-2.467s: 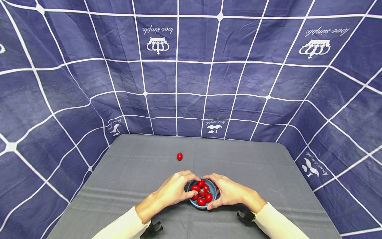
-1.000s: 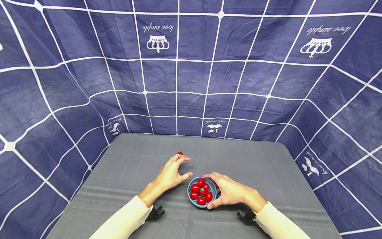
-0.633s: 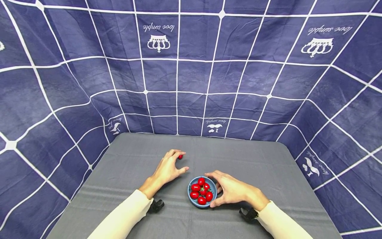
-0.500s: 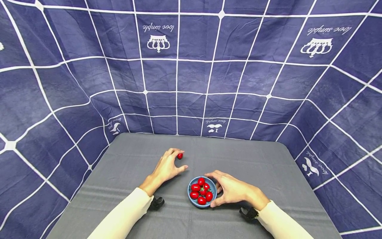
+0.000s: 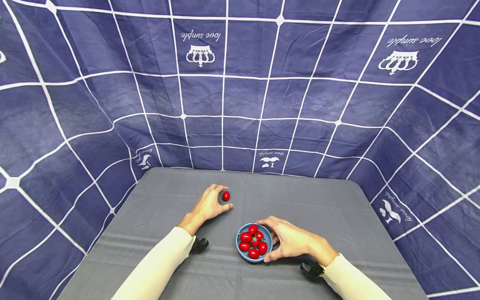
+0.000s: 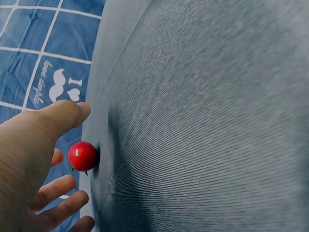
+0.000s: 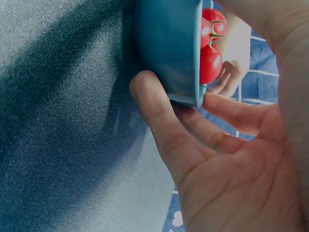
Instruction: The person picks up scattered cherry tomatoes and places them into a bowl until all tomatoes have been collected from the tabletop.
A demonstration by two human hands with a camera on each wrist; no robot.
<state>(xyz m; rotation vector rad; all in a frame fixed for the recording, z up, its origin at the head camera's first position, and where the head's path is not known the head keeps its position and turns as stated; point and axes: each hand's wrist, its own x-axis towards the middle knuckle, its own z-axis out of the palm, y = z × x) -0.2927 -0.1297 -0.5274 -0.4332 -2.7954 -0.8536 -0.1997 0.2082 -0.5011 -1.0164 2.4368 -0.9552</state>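
A lone red cherry tomato (image 5: 226,196) lies on the grey tabletop, between the thumb and index finger of my left hand (image 5: 207,204). That hand is spread around it, and in the left wrist view a gap shows between the thumb and the tomato (image 6: 82,156). Several more cherry tomatoes (image 5: 253,253) fill a small blue bowl (image 5: 241,255). My right hand (image 5: 293,239) holds the bowl's right side, thumb at the near rim and index finger at the far rim. The right wrist view shows its fingers against the bowl wall (image 7: 169,43).
Grey cloth covers the table (image 5: 300,200). A blue curtain (image 5: 243,96) with white grid lines hangs along the back and both sides. Black straps with small devices (image 5: 312,269) sit at both wrists, below the cream sleeves (image 5: 157,260).
My left hand has left the bowl and moved forward and left to the lone tomato, which has stayed about where it was. The right hand has kept its place at the bowl.
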